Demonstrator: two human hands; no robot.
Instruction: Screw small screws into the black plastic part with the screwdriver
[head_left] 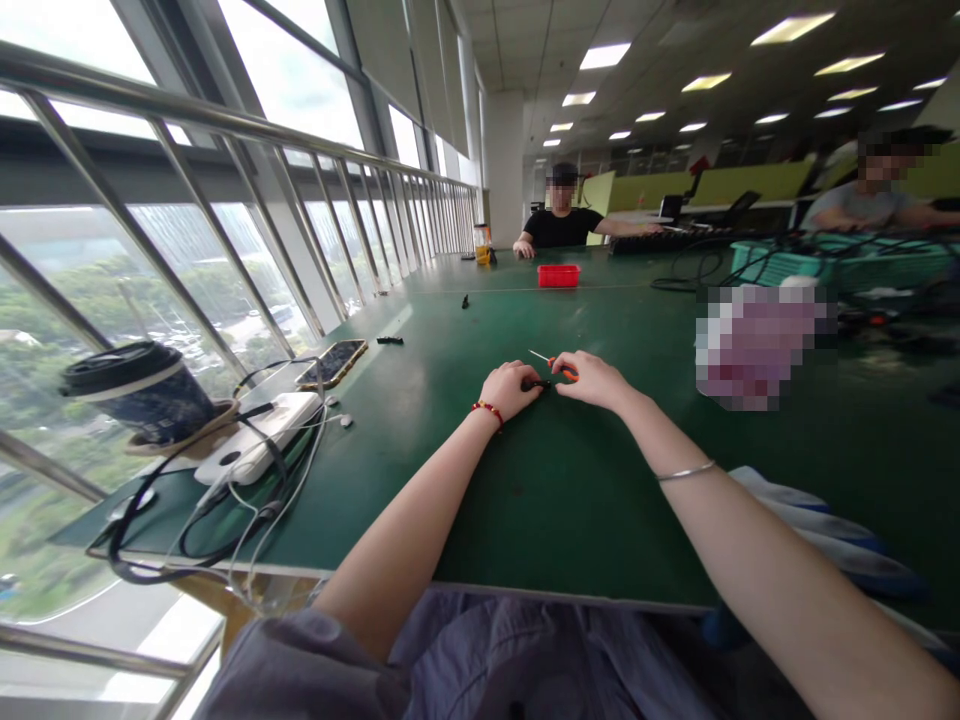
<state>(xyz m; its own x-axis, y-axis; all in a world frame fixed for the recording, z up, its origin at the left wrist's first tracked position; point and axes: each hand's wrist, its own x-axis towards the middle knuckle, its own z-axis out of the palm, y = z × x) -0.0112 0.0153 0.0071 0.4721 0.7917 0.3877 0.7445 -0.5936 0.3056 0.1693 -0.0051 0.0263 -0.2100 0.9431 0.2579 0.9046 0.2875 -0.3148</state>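
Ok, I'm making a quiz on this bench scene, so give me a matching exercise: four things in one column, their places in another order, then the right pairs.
Things:
1. screwdriver
2. red tray
3. phone
4. lidded cup

Places:
A. far down the green table, near a seated person
B. at the table's left edge, nearest the railing
C. in the right hand
D. flat on the table, left of the left hand

Pairs: 1-C, 2-A, 3-D, 4-B
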